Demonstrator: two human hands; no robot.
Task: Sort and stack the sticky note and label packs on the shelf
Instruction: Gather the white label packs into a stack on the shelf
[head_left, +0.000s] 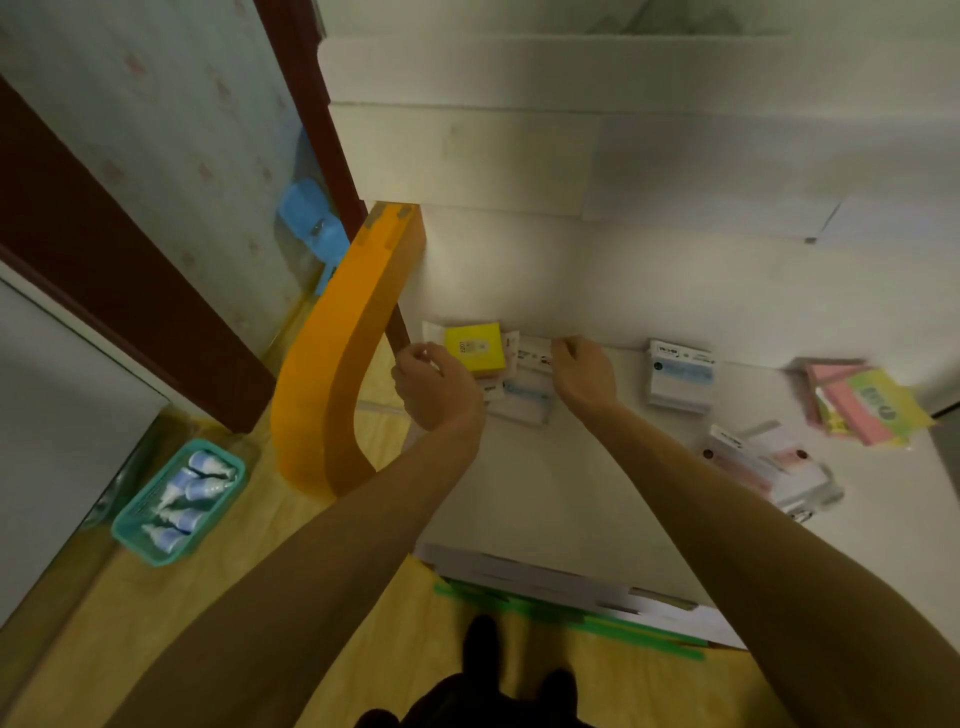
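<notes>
Head view: both hands are at the back-left corner of the white shelf (571, 499). Left hand (434, 384) curls round the yellow pack (475, 346) stack's edge; right hand (584, 371) pinches a white label pack (535, 354) beside it.

Yellow pack (475, 345), between both hands: glossy wrap.
White label packs (524, 395), under the grip: shiny film.
Shelf (571, 499), below: smooth matt white.
Basket (130, 530), far left: teal plastic.
</notes>
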